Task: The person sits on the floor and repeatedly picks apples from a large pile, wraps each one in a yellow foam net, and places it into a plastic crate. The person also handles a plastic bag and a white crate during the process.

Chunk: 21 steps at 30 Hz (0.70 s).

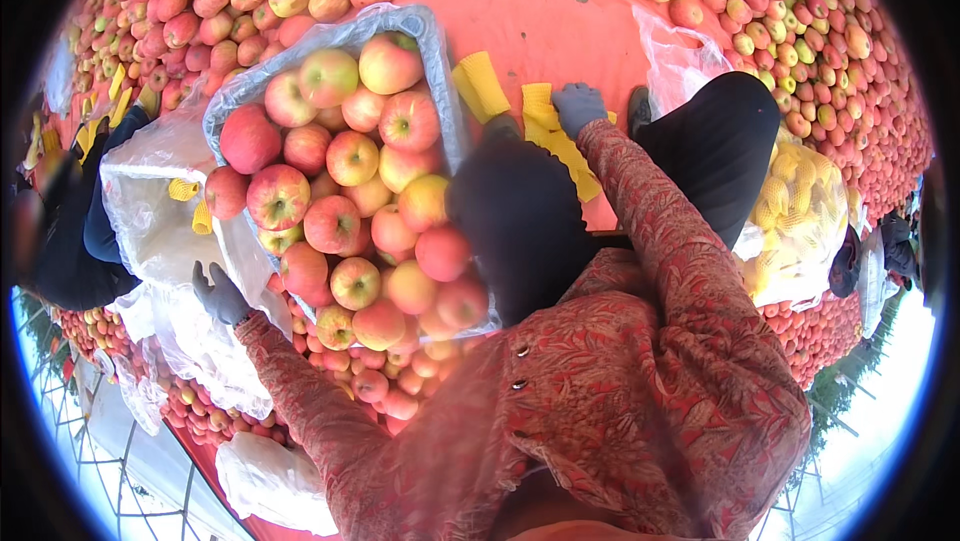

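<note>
My right hand (581, 107), in a grey glove, rests with curled fingers on yellow foam net sleeves (562, 147) beside my bent knee. Its fingertips are hidden, so a grip cannot be told. My left hand (221, 295), also gloved, is held with fingers apart and nothing in it. It is by the near edge of a plastic-lined box (161, 222), where two small yellow foam nets (182, 190) show. Between my hands stands a container with a grey-blue plastic liner (442, 83), heaped with red and yellow apples (352, 158). Another foam net sleeve (480, 83) lies by my shoe.
Large apple heaps lie at the far left (225, 0) and right (802, 38) on a red sheet (517, 8). A clear bag of yellow foam nets (799, 203) stands beside my right leg. Thin plastic bags (202, 346) lie at left. Another person's dark-clothed leg (109, 196) is at far left.
</note>
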Motion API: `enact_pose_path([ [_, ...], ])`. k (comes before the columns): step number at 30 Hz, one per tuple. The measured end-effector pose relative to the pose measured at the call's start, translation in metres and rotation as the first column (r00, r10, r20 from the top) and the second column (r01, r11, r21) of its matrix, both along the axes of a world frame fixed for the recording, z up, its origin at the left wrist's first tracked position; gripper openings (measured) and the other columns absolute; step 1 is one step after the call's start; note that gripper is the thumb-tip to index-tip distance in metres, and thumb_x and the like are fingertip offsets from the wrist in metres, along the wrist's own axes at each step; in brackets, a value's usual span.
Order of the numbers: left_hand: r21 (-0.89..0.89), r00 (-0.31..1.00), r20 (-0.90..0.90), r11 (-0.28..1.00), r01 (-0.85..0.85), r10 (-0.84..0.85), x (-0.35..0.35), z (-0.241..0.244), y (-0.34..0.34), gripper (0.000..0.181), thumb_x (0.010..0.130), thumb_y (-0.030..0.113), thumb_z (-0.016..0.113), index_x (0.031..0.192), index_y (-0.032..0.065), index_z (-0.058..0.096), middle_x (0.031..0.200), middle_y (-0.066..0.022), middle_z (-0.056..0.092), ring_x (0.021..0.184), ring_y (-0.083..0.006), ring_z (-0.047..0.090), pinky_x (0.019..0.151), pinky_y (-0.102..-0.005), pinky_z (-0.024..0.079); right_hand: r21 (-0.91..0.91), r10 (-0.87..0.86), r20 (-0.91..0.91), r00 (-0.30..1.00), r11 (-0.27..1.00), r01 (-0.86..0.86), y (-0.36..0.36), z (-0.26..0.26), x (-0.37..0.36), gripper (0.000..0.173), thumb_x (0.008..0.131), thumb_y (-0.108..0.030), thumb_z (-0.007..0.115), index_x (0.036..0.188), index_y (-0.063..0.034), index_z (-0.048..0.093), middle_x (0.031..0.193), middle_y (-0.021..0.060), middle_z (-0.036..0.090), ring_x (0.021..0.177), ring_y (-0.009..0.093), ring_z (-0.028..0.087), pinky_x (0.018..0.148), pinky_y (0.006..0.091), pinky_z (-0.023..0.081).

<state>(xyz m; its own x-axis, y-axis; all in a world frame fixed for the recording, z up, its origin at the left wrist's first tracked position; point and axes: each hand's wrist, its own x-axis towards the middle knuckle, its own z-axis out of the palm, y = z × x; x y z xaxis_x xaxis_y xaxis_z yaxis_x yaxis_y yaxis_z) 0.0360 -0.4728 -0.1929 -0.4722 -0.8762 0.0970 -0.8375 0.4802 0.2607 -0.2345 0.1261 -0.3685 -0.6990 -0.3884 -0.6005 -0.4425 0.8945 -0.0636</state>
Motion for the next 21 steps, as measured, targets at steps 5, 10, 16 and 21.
enact_pose_path([
  [5,-0.01,0.918,-0.263,0.952,0.306,-0.298,-0.071,0.083,0.139,0.031,0.088,0.01,0.059,0.118,0.0008,0.057,0.115,-0.0107,0.06,0.104,-0.0198,0.055,0.09,-0.0329,0.042,-0.15,-0.048,0.132,0.99,0.986,0.067,0.012,0.026,-0.013,0.02,0.078,-0.02,0.059,0.096,-0.0124,0.061,0.098,0.0102,0.063,0.097,0.03,0.059,0.083,0.0429,0.046],
  [10,0.055,0.818,-0.475,0.917,0.395,-0.324,-0.083,0.136,0.265,0.032,0.085,-0.001,0.059,0.117,-0.0042,0.056,0.115,-0.0132,0.06,0.106,-0.0207,0.057,0.095,-0.0335,0.042,-0.018,-0.005,0.158,0.987,1.0,0.008,0.004,0.05,0.018,0.031,0.075,-0.028,0.064,0.1,-0.01,0.063,0.101,0.0121,0.064,0.098,0.028,0.061,0.081,0.0429,0.048],
  [16,0.128,0.829,-0.46,0.901,0.415,-0.317,-0.064,0.156,0.355,0.028,0.086,-0.003,0.056,0.114,-0.0061,0.057,0.113,-0.015,0.061,0.104,-0.0214,0.058,0.09,-0.0318,0.045,-0.125,-0.216,0.195,0.957,0.962,0.242,0.034,-0.016,0.039,0.027,0.079,-0.017,0.053,0.103,-0.0097,0.065,0.11,0.0161,0.063,0.103,0.03,0.061,0.082,0.0449,0.049],
  [21,0.175,0.76,-0.57,0.857,0.485,-0.314,-0.083,0.17,0.412,0.026,0.086,-0.004,0.054,0.111,-0.0051,0.059,0.111,-0.0119,0.062,0.103,-0.0186,0.058,0.088,-0.0296,0.046,-0.258,-0.247,0.263,0.933,0.914,0.315,0.028,0.011,0.007,0.032,0.075,-0.018,0.056,0.106,-0.0072,0.058,0.106,0.0183,0.063,0.101,0.034,0.06,0.082,0.0435,0.049],
])
